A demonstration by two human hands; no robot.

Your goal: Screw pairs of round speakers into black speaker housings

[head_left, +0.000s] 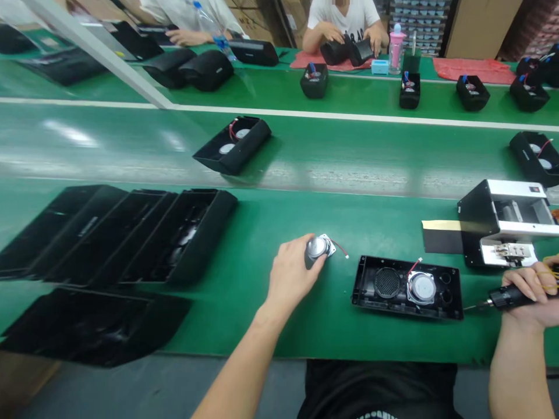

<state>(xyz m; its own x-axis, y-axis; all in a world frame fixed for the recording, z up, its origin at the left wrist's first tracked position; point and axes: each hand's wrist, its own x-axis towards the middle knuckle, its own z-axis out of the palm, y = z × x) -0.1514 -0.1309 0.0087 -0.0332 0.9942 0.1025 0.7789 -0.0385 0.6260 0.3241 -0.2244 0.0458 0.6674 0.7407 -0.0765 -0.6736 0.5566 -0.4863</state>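
In my left hand (293, 266) is a small round speaker driver (320, 247), gripped by its silver magnet side, with a short red wire trailing to the right. My right hand (530, 288) is wrapped round a black electric screwdriver (509, 297) whose thin bit points left. Between the hands lies an open black speaker housing (408, 314). One driver (422, 287) sits in its right half, a red wire rising from it. The left half shows a bare round grille (387, 283). The screwdriver's tip is near the housing's right edge; whether they touch I cannot tell.
Several black housings (126, 233) lie side by side at my left. A screw feeder machine (509, 224) stands at the right behind a dark pad (442, 237). Housings with drivers (233, 145) rest on the conveyor beyond. Across it, a person (345, 29) handles black parts.
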